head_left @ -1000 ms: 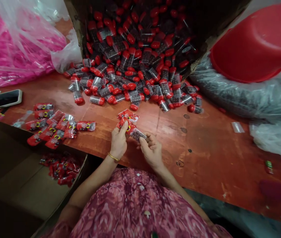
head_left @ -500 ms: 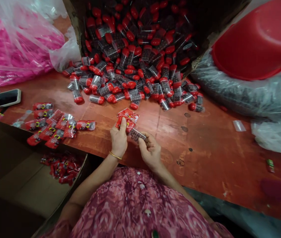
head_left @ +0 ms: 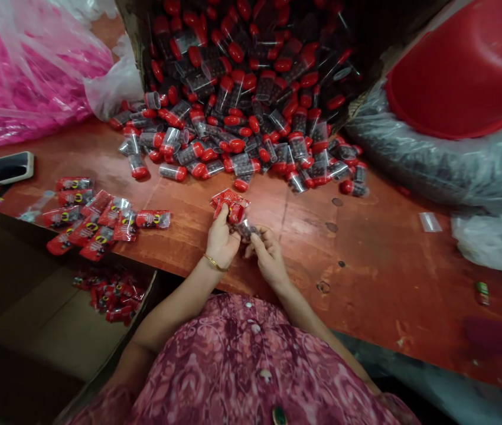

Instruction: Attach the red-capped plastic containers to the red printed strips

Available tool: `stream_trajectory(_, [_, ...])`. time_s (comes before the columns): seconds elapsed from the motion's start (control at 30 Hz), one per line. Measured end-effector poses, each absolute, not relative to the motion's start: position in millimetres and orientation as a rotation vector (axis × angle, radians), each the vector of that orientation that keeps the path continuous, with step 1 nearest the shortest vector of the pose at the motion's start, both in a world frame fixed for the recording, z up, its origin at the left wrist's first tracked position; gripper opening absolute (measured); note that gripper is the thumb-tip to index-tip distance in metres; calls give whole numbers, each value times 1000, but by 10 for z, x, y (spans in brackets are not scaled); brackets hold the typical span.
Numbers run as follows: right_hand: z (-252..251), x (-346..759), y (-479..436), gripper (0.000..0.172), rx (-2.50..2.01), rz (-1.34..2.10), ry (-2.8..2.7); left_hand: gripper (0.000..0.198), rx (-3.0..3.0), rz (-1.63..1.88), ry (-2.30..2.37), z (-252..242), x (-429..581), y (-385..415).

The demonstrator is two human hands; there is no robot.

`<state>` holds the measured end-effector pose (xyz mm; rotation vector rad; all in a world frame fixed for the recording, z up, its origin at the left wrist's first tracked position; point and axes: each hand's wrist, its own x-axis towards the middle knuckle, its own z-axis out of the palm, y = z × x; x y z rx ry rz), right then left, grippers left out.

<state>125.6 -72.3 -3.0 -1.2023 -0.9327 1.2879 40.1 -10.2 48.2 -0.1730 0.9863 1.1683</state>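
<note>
My left hand (head_left: 223,243) is closed on red printed plastic sleeves (head_left: 230,203), its thumb pressed on top of them. Just right of it, my right hand (head_left: 270,255) pinches a small clear tube (head_left: 245,229) of dark pellets. The tube lies between both hands, against the lower end of the sleeves; fingers hide part of it, and I cannot tell whether it is inside one. Further left on the table, several red packets (head_left: 98,227) lie in a loose group. Ahead is a heap of clear tubes with red ends (head_left: 233,133).
The heap spills from a dark, open box (head_left: 372,77) onto the wooden table (head_left: 295,283). A phone (head_left: 0,170) and a bag of pink pieces (head_left: 20,88) are at left. Below the edge stands a carton (head_left: 56,330) holding red packets. A red tub (head_left: 459,71) rests on a bag at right.
My hands have come closer together. The tube in my right hand has turned and now meets the sleeves. My left hand has shifted slightly right, its wrist rolled.
</note>
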Motion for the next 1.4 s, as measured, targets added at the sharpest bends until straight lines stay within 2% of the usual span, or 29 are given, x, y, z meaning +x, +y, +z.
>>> stream_trajectory(0.13, [-56,1285,-700,23,-1236,1275,-1061,34,-167,1154,961,487,419,-36])
stream_trajectory(0.3, [0,1372,-641,13,-1389,842,-1378,34,-143,1197,958,468,387,38])
stream_trajectory(0.57, [-119,1677,-579,16,-1499,706,-1339,28,-279,1202,905,380,255,120])
stream_trajectory(0.8, [-176,2012,-424,14,-1669,303,-1641,26,-251,1170,905,365,166,75])
stream_trajectory(1.07, [-168,2120,-474,23,-1728,289,-1705,30,-220,1118,947,368,147,4])
stream_trajectory(1.4, [-12,2816,-1189,24,-1852,211,-1341,28,-124,1101,992,378,131,-39])
